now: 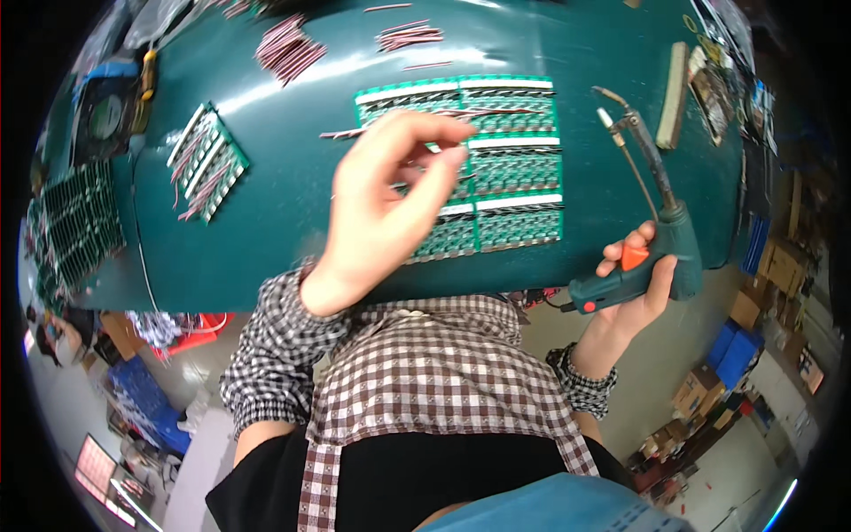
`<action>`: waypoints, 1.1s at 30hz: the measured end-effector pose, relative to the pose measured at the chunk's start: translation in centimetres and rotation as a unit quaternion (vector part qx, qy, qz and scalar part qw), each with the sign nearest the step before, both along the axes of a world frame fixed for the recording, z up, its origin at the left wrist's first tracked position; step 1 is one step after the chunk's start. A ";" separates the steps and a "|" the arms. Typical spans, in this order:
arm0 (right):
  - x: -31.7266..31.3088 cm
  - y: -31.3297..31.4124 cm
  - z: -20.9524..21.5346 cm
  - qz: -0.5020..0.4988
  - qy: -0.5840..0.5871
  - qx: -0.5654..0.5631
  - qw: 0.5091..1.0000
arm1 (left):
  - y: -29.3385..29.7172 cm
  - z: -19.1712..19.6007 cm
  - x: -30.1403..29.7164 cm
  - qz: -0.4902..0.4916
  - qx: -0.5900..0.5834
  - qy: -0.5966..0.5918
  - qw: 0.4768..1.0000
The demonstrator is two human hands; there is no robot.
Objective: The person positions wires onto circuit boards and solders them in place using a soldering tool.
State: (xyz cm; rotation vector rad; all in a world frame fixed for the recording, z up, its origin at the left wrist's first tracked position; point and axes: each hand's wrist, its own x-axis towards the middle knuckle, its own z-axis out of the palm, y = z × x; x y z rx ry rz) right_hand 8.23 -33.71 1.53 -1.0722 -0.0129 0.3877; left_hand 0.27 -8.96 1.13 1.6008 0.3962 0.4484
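My left hand (390, 199) hovers over a block of green circuit boards (519, 168), its fingers curled with thumb and index finger close together. What they hold, if anything, I cannot make out. Thin dark-red and white wires (505, 112) lie across the upper boards, and one wire end sticks out to the left behind the hand. The hand hides part of the left boards. On the right, my right hand (634, 284) grips a green soldering gun (678, 253) by its handle, fingers beside the orange trigger. Its metal tip and thin feed tube point up and away.
Wire bundles (291, 49) and a smaller wire pile (409, 35) lie at the back. Left stand wired boards (209, 164), a stack of bare boards (81, 213) and a screwdriver (148, 73). A long pale block (674, 96) lies at the far right. The table's front edge runs before my apron.
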 end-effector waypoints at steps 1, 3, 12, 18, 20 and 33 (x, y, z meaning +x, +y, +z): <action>-0.5 0.4 -0.3 0.006 0.001 -0.017 1.000 | -0.2 0.0 -0.1 -0.024 -0.016 0.025 0.999; -1.7 1.3 -0.4 0.025 -0.005 -0.029 0.999 | -0.4 -0.1 -0.4 -0.051 -0.064 0.058 0.995; -3.6 3.7 -0.3 0.070 0.009 -0.053 0.996 | -0.1 -0.2 -0.5 -0.030 -0.323 0.035 0.945; -3.8 4.0 -0.6 0.105 0.021 -0.024 0.994 | 0.5 -0.8 -0.4 -0.034 -0.378 0.028 0.925; -3.9 4.0 -0.8 0.109 0.022 -0.021 0.994 | 0.7 -1.0 -0.3 -0.035 -0.395 0.029 0.918; -4.3 4.0 -1.3 0.101 0.036 -0.037 0.994 | 1.0 -1.4 -0.2 -0.041 -0.406 0.055 0.911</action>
